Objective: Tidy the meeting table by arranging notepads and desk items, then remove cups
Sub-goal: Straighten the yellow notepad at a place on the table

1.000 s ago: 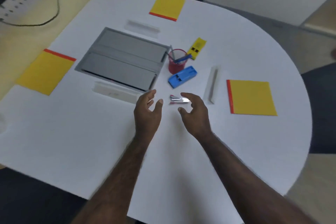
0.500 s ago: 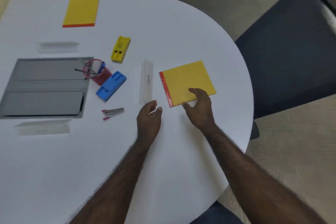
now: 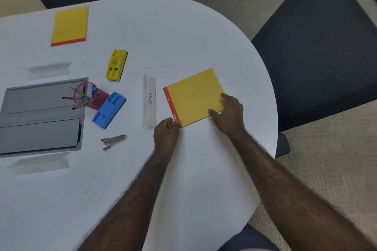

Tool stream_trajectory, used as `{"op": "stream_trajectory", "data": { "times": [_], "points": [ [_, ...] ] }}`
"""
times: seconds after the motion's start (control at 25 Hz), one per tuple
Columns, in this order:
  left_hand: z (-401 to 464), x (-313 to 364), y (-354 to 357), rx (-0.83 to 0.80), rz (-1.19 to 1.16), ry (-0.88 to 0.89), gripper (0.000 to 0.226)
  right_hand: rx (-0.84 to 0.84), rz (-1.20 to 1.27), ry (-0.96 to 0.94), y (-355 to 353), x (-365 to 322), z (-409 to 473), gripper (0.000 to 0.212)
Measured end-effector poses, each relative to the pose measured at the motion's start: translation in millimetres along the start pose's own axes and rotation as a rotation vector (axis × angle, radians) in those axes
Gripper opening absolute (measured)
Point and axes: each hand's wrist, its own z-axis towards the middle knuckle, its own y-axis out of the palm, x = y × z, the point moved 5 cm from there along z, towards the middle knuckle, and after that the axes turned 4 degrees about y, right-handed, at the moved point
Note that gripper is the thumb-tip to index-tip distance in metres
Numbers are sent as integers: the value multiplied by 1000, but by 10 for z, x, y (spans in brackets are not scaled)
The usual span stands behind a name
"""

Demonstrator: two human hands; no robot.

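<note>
both hands have reached the near notepad since half a second back, when they hovered short of it; now they touch it.

bench (image 3: 183,32) — white, round-edged, with its rim close beyond the pad on the right and a dark chair (image 3: 318,51) past that; grey tray (image 3: 40,116) far left.

near notepad (image 3: 193,98) lies flat and skewed, just beside the name plate (image 3: 150,102); a second notepad (image 3: 69,24) sits well apart at the far side.

right hand (image 3: 230,116) spreads over the pad's near right corner, thumb and fingers on its two edges; left hand (image 3: 166,134) is curled, its fingers (image 3: 177,122) pinching the red-bound corner.

risks, as i judge them — a swing to square the pad could knock the name plate over; a push rightward could slide it off the rim; a lone top sheet might lift or crease at the pinch.
</note>
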Motion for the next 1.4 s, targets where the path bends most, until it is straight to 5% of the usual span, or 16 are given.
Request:
{"op": "stream_trajectory", "data": {
  "times": [0.24, 0.52, 0.92, 1.4],
  "points": [
    [3, -30, 29, -61, -289, -212, 12, -6, 47, 25, -84, 66, 36, 71],
    [-270, 344, -2, -111, -521, -78, 26, -72, 84, 28, -130, 45, -39, 67],
    [-871, 803, -985, -26, -54, 411, 20, -30, 273, -362, -530, -945, -504, 60],
    [-1325, 328, -2702, 172, 50, 481, 22, -380, 319, -620, 93, -2090, -1518, 26]
  ]
}}
